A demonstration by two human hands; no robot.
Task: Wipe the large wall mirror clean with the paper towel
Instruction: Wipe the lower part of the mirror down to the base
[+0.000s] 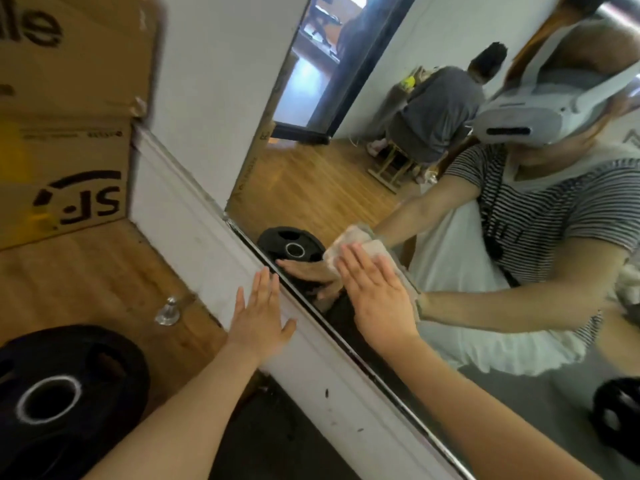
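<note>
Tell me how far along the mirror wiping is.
Done: cannot be judged; no clear line between wiped and unwiped glass shows. In hand: the right hand presses the paper towel flat against the mirror near its lower edge, fingers straight, while the left hand rests open on the white baseboard. Left: probably most of the glass above the towel, though that is a guess.

A room used as a home gym.
Black weight plate (62,393) on wooden floor (86,278), large wall mirror (346,168), cardboard boxes (65,161).
</note>
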